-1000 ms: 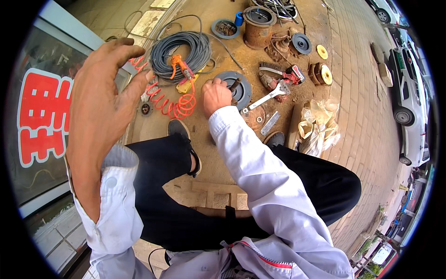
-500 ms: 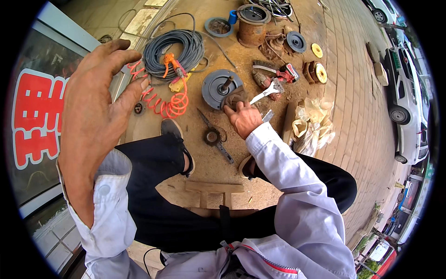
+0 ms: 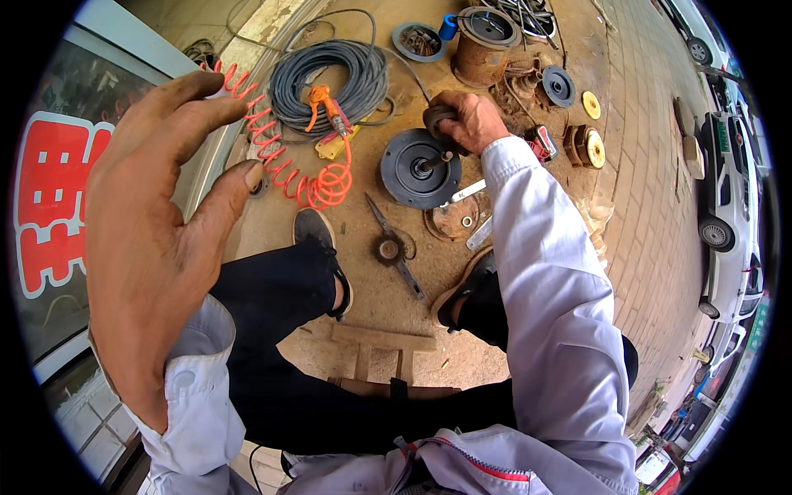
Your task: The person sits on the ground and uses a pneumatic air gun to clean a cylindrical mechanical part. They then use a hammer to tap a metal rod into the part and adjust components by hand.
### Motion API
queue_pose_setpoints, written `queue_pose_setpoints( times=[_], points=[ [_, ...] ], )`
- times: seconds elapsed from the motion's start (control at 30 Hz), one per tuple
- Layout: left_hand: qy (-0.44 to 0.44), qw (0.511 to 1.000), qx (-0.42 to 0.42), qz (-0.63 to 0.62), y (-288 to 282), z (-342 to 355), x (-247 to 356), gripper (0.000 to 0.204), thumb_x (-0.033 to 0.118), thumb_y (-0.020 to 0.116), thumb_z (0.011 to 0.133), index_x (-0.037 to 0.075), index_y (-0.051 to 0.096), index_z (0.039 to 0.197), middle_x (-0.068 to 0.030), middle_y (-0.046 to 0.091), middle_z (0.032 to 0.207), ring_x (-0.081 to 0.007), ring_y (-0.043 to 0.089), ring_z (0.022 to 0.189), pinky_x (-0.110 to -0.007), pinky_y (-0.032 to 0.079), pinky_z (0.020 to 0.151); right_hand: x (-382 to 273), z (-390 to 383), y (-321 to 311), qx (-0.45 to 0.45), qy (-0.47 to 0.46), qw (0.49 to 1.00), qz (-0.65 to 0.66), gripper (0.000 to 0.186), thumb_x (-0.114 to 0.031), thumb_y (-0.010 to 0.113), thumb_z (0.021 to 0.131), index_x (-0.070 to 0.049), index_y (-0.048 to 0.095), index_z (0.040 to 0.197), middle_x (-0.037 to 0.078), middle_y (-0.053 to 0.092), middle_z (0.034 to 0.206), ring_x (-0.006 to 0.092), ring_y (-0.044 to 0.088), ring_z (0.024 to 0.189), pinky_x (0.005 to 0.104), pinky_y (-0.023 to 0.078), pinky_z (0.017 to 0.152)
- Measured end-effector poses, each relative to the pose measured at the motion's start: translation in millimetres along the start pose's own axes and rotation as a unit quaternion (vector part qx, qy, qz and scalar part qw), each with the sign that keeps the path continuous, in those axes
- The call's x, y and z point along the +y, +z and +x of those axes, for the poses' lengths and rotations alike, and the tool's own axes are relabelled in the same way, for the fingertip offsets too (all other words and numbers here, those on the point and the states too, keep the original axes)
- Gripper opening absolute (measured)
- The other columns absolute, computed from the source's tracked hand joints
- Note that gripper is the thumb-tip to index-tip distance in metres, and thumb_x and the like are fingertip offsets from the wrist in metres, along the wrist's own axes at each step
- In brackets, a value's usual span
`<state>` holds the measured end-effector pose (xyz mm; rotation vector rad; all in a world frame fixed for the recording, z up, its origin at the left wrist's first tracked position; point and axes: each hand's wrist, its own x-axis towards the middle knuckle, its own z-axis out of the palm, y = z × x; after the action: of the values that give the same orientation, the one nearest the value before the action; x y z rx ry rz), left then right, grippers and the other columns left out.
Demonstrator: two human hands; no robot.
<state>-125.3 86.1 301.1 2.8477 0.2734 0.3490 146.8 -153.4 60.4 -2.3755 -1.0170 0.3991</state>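
Observation:
My left hand is raised at the left, holding nothing, its fingers curved and its thumb apart. Farther out, my right hand is closed on a dark, rounded metal piece that looks like a thick ring; the fingers hide part of it. Just below this hand lies a dark grey round flange with a short shaft standing up from its middle. A white-handled tool lies against the flange's right side. Nearer me are a brown round plate with a small ring on it and a dark puller-like tool.
A coil of grey hose, an orange air gun and a red spiral hose lie at the left. Behind are a rusty drum, a dish of small parts and a grey disc. A low wooden stool stands between my legs.
My right hand has moved away from me and slightly right, from the flange's near right edge to beyond it, with the dark piece in it. My left hand stays raised.

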Motion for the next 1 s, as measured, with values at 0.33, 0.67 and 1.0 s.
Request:
queue_pose_setpoints(
  times=[0.33,0.67,1.0],
  points=[
    [0.011,1.000,-0.018,0.016,-3,-1,-4,0.041,0.011,0.078,0.083,0.002,0.069,0.122,-0.0204,0.064,0.136,-0.0388,0.061,0.128,-0.046,0.049,0.106,-4,3,19,-0.104,-0.013,0.982,-0.155,0.024,-0.017,0.076,0.078,-0.013,0.076,0.102,0.014,0.075,0.099,0.0367,0.071,0.097,0.0475,0.056,0.083],
    [0.040,0.998,0.000,-0.046,-1,-3,-5,0.041,0.014,0.076,0.086,0.001,0.069,0.124,-0.0190,0.064,0.137,-0.0356,0.061,0.127,-0.042,0.048,0.106,-20,-118,74,0.052,0.081,0.981,-0.169,0.024,-0.020,0.075,0.077,-0.006,0.071,0.096,0.018,0.069,0.098,0.0382,0.070,0.092,0.0479,0.058,0.079],
    [0.046,0.998,-0.009,-0.029,-3,-6,-2,0.040,0.013,0.076,0.085,0.001,0.069,0.123,-0.0206,0.063,0.138,-0.0371,0.060,0.127,-0.042,0.047,0.107,-120,-112,124,0.111,0.062,0.991,-0.047,0.021,-0.017,0.073,0.081,-0.002,0.066,0.095,0.019,0.065,0.097,0.0390,0.067,0.095,0.0469,0.057,0.081]
  ],
)
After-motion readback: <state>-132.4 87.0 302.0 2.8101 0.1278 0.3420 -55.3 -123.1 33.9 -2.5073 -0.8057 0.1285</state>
